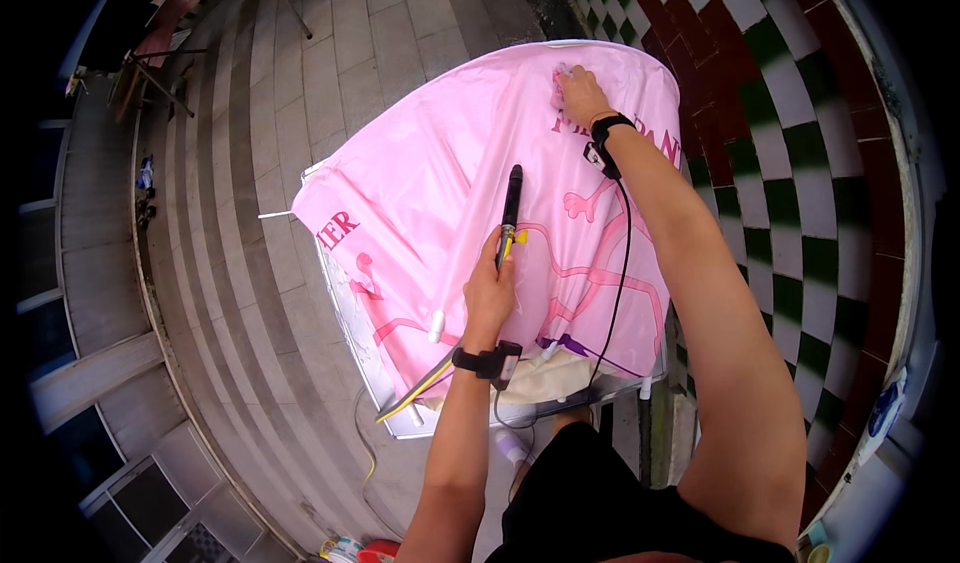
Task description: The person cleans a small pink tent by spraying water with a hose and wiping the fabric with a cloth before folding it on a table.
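Note:
A pink plastic-looking sheet (430,163) with darker pink lettering and drawn figures is spread over a white-framed stand (335,313). My left hand (490,293) is closed around a slim black wand (513,193) with a grey-and-yellow hose (415,393) trailing from it toward the lower left. The wand points away from me over the middle of the sheet. Near the far right edge, my right hand (583,96) presses a small bunched pink-and-white cloth (560,81) onto the sheet; its fingers are curled. Both wrists wear black straps with small devices.
White clips (437,326) grip the near part of the sheet. Beige fabric (540,383) shows under its near edge. A thin hose (368,453) lies on the paved floor (300,93) at left. A green, white and red tiled wall (780,163) rises at right. A folding stand (150,73) is far left.

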{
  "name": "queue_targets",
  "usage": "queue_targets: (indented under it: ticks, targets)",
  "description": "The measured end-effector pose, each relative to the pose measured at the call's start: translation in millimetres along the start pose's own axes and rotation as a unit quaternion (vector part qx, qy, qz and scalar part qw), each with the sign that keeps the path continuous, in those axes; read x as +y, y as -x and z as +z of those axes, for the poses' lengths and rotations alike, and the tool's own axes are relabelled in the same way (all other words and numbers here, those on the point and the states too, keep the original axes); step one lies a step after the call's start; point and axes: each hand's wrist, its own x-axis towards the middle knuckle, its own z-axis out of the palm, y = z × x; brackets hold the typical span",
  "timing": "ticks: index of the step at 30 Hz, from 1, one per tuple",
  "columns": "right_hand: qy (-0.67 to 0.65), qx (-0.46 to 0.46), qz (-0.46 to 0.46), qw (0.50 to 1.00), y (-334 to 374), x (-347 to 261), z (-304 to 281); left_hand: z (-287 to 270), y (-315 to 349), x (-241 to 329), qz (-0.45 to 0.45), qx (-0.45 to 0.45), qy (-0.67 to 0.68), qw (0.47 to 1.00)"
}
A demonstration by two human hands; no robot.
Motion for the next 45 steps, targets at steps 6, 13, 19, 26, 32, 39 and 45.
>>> queue_targets:
  ticks: [6, 13, 19, 26, 32, 39, 45]
  targets:
    - [0.088, -0.05, -0.156, 0.982, -15, -23, 19, 3, -5, -9, 0.032, 0.018, 0.022, 0.999]
    - [0.119, 0.079, 0.057, 0.988, -1, 26, -50, 3, -6, -22, 0.061, 0.018, 0.048, 0.997]
    - [-0.057, -0.14, 0.035, 0.988, 125, -15, -48, 2, 6, 7, 0.092, -0.001, 0.056, 0.994]
    - [0.051, 0.055, -0.074, 0.994, 81, 25, -25, 1, 6, 17, 0.061, -0.034, 0.062, 0.996]
    - [0.018, 0.176, 0.215, 0.96, 9, 93, -60, 11, 11, 21, 0.065, -0.048, 0.049, 0.996]
    - [-0.113, -0.101, 0.092, 0.984, 117, 26, -47, 11, 15, 8, 0.058, -0.047, 0.057, 0.996]
    - [-0.084, 0.147, 0.305, 0.937, 45, 130, -51, 25, 21, 20, 0.067, -0.095, 0.037, 0.993]
